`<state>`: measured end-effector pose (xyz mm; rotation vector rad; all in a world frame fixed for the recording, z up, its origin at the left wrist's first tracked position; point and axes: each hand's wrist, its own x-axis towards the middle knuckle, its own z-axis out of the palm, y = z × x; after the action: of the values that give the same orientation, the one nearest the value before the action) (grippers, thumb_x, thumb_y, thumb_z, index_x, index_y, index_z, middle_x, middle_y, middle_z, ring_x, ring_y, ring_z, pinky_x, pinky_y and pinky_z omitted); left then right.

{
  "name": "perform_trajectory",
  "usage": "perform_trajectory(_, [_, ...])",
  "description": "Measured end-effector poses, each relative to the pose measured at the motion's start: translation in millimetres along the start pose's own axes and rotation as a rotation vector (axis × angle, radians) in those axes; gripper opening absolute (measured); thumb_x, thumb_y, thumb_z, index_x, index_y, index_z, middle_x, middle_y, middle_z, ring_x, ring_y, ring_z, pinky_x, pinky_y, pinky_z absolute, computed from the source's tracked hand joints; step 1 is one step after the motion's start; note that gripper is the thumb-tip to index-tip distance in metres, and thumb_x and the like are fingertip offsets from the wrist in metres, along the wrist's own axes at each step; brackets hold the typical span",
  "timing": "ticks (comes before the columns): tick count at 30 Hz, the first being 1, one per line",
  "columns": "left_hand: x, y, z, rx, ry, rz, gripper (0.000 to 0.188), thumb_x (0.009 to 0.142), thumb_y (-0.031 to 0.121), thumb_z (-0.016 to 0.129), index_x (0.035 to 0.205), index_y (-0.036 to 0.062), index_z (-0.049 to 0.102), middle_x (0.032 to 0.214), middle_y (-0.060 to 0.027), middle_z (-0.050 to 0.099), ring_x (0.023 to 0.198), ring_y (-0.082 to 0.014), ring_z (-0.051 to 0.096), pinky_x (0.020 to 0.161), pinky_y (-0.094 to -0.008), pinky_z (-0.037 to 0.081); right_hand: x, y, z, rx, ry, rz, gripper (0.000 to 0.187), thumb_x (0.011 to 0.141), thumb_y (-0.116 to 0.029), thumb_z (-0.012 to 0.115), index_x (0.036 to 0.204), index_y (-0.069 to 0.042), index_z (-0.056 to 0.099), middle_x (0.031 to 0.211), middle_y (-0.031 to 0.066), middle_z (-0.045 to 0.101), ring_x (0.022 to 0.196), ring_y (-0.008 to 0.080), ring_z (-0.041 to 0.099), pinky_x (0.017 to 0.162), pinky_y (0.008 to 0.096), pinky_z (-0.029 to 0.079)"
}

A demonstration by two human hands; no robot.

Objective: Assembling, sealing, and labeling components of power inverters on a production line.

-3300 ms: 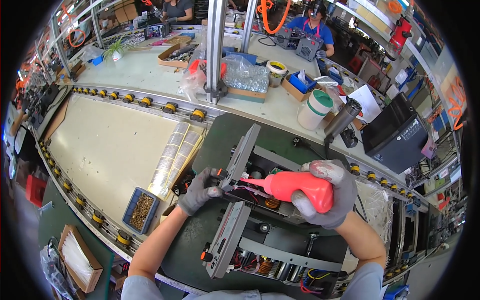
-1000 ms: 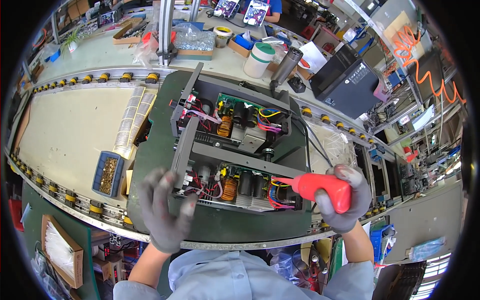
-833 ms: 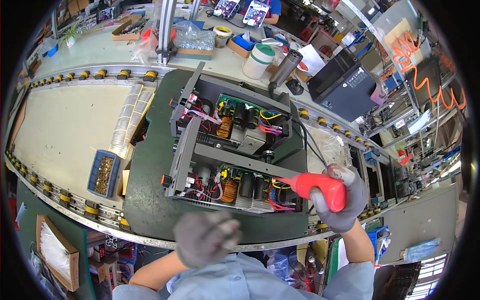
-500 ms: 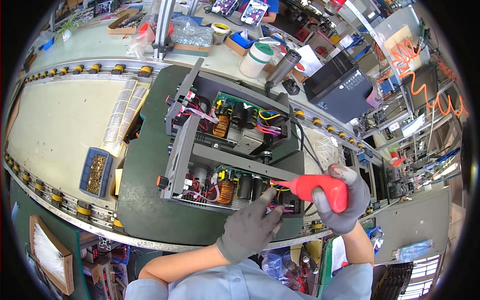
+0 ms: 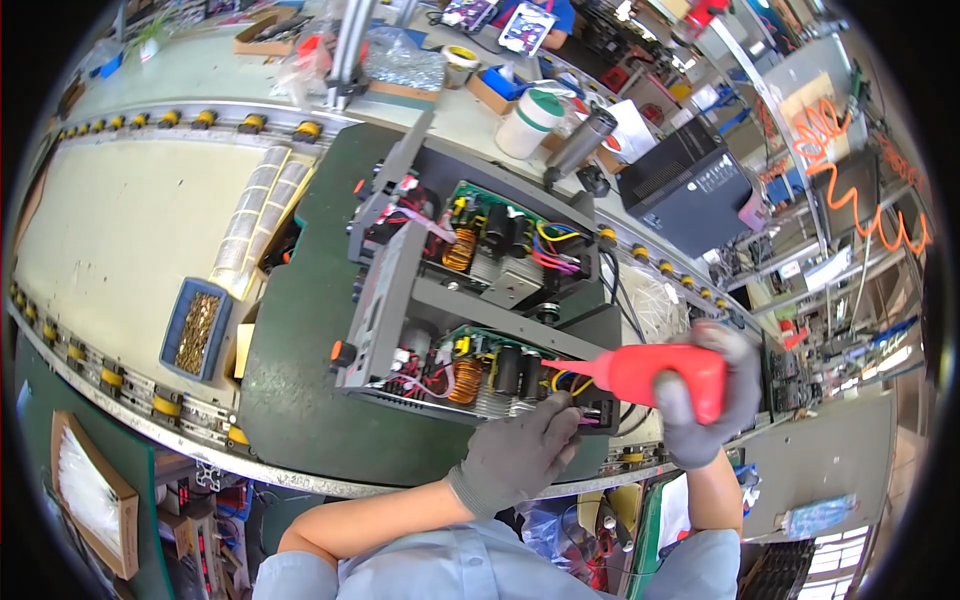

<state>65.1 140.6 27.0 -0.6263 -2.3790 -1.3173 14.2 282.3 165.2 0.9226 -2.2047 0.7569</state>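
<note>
Now our grey-gloved right hand grips a red plastic squeeze bottle, its spout at the nearer grey boxy circuit unit, near the dark-green worktop's front edge; our grey-gloved left hand overlaps that unit, pinching or not we cannot tell.

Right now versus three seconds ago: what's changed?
Left hand went from the far open chassis, rightward and nearer the body, to the yellow wires on the near chassis; the red squeeze bottle shifted likewise, nozzle now beside them. Unchanged: right hand gripping the bottle.

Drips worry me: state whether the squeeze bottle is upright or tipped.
Tipped: the right hand holds the red squeeze bottle sideways, nozzle leftward.
</note>
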Motion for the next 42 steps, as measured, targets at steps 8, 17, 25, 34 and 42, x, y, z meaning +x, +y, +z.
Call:
perform_trajectory(8, [-49.3,-49.9,-31.5,-0.209,0.274,0.16,0.021,0.079,0.021,0.064,0.096,0.0108,0.059,0.102,-0.0042,0.063,0.064,-0.0205,0.062,0.051,-0.0317,0.05,54.4,-48.3,63.0,-0.085,-0.265,-0.335,0.046,0.065,-0.015,0.075,0.102,0.002,0.055,0.091,0.0163,0.062,0.075,0.0253,0.063,0.069,0.0332,0.051])
perform_trajectory(17, [-81.0,-83.7,-37.4,-0.101,0.45,-0.215,0.017,0.076,0.014,0.066,0.091,0.0097,0.059,0.082,-0.0051,0.062,0.063,-0.0233,0.061,0.051,-0.0325,0.048,65.0,-55.5,114.1,-0.168,-0.533,-0.273,0.041,0.065,-0.013,0.076,0.101,-0.004,0.057,0.087,0.0131,0.064,0.072,0.0287,0.064,0.062,0.0323,0.05])
perform_trajectory(25, [-78.5,-84.8,-39.4,-0.138,0.451,-0.188,0.019,0.073,0.012,0.068,0.089,0.009,0.058,0.08,-0.0057,0.061,0.062,-0.0245,0.061,0.052,-0.0334,0.048,64.6,-56.2,122.0,-0.155,-0.517,-0.314,0.042,0.066,-0.015,0.076,0.102,-0.005,0.057,0.083,0.0116,0.063,0.068,0.0276,0.063,0.058,0.0323,0.049])
perform_trajectory(34, [-79.2,-85.2,-36.4,-0.111,0.441,-0.218,0.013,0.076,0.012,0.065,0.087,0.0071,0.059,0.08,-0.0068,0.06,0.064,-0.0254,0.061,0.052,-0.0343,0.048,44.4,-48.0,128.7,-0.17,-0.474,-0.338,0.042,0.067,-0.026,0.076,0.101,-0.009,0.058,0.073,0.0069,0.056,0.058,0.0245,0.058,0.049,0.0317,0.044])
perform_trajectory(42, [-80.9,-83.3,-34.5,-0.054,0.403,-0.26,0.014,0.076,0.014,0.064,0.088,0.0088,0.059,0.082,-0.0068,0.061,0.066,-0.0275,0.062,0.054,-0.0369,0.048,36.8,-40.5,128.6,-0.11,-0.424,-0.317,0.044,0.064,-0.022,0.075,0.102,-0.009,0.056,0.078,0.0082,0.057,0.064,0.0257,0.059,0.053,0.0334,0.044])
